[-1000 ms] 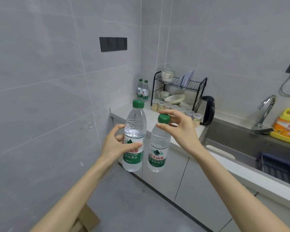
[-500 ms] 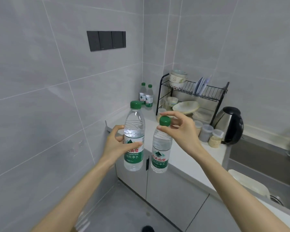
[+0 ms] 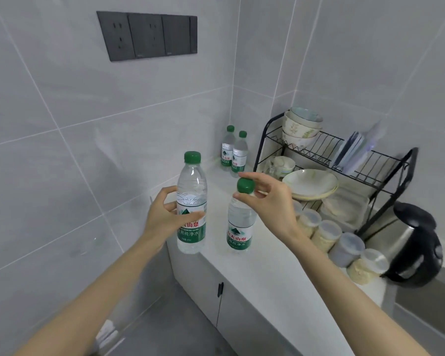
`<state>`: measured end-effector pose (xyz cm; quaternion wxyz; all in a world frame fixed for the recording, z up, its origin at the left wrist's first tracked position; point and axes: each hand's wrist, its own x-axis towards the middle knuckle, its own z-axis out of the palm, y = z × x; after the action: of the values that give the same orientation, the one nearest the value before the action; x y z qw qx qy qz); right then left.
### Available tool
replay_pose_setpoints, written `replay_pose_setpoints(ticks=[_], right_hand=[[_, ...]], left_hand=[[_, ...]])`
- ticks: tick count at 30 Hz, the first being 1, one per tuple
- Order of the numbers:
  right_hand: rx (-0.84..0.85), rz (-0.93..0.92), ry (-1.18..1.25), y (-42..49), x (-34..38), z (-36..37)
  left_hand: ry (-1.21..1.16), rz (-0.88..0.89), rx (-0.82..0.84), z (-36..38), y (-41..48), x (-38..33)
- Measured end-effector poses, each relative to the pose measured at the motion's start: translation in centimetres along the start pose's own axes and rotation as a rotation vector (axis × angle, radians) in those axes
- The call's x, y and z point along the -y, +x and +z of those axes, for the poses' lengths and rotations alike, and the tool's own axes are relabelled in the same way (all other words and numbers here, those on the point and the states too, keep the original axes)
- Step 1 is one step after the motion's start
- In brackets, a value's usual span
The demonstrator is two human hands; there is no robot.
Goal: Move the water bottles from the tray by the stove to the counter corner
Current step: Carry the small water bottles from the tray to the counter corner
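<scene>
L hand [image 3: 165, 217], R hand [image 3: 272, 201] (btl [image 3: 192, 237] each)

home kitchen | dish rack [image 3: 344, 160] | kettle [image 3: 411, 242] | tiled wall [image 3: 62, 124]

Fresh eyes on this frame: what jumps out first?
Mid-frame, the left hand grips a green-capped water bottle round its label, and the right hand pinches a second bottle by its neck. Behind them, two more bottles stand in the corner of the counter, beside a black dish rack.
</scene>
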<state>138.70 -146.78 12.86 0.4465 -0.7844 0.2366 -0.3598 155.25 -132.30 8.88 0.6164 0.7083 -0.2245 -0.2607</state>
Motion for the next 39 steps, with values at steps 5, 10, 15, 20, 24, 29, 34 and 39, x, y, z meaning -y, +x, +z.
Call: replay_pose_setpoints(ticks=[5,10,15,20,24,29,34,39], right_hand=[[0.007,0.051,-0.022,5.2,-3.7,1.3],[-0.027,0.101,-0.058,9.8,-6.7,3.5],[-0.079,0.137,-0.12,14.5,-9.7,5.9],[-0.074,0.206,-0.215,18.5,-12.0,8.1],[-0.105,0.272,-0.233,21.5,-13.4,9.5],[-0.117,0.331,-0.253,24.4,-15.2,10.6],[-0.094,0.361,-0.236,25.5,-16.6,11.0],[-0.095,0.369,-0.229,26.2,-17.4,10.9]], left_hand=[[0.0,-0.035,-0.005,0.6,5.5,0.8],[0.032,-0.052,0.05,0.9,11.8,2.2],[0.059,-0.058,0.149,1.0,19.2,3.9],[0.086,-0.069,0.256,1.6,25.8,5.4],[0.066,-0.081,0.309,2.7,30.1,6.6],[0.026,-0.071,0.365,4.4,33.3,7.8],[0.053,-0.079,0.379,5.2,35.3,9.3],[0.031,-0.091,0.421,5.3,36.3,10.2]])
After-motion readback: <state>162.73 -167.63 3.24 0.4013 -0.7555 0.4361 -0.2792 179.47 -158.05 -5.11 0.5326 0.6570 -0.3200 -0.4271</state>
